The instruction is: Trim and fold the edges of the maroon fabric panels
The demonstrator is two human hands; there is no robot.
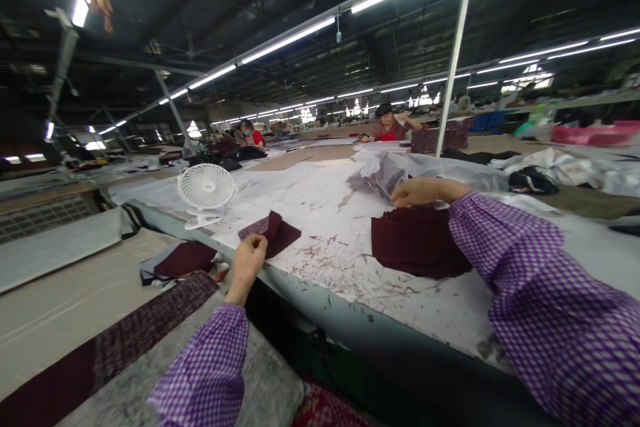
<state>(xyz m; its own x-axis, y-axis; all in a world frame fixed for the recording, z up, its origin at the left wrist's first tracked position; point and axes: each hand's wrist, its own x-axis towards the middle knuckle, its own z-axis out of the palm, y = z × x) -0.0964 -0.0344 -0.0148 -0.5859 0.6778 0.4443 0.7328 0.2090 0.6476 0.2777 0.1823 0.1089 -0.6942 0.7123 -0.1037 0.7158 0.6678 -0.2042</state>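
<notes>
My left hand (251, 260) is closed in a pinch on the near edge of a maroon fabric piece (284, 237). That piece lies at the table's front edge, partly folded over to show a speckled underside. My right hand (425, 192) reaches over the far side of a stack of maroon fabric pieces (420, 243). Its fingers are curled together at the stack's back edge, near a clear plastic bag (377, 173); what they grip there is hidden.
A small white fan (206, 187) stands on the white table (320, 197), left of the fabric. Loose threads litter the surface. More maroon cloth (185, 259) lies on a lower surface at left. A white pole (456, 53) rises behind the bag. Two people sit farther back.
</notes>
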